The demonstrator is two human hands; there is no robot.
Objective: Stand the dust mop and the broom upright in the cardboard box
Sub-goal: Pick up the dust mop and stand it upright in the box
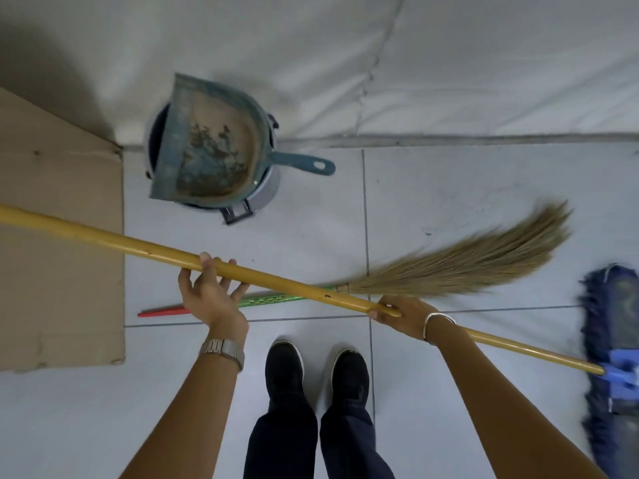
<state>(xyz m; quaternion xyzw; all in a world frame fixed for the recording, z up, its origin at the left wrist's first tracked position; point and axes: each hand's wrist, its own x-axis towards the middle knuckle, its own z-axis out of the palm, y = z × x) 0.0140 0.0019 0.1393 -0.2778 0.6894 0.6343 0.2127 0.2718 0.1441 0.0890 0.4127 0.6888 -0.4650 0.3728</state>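
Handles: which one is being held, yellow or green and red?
The yellow dust mop handle: left hand and right hand grip it. The green-red broom handle lies on the floor.

Dirty dustpan [207,146] atop grey bucket [270,188]

Pale tile floor [449,188] w/ dark lines, brown cardboard box [62,257] on left side, grey bin [273,183] by the wall, straw broom [449,264] lying flat in middle, 2 black shoes [283,368] at front.
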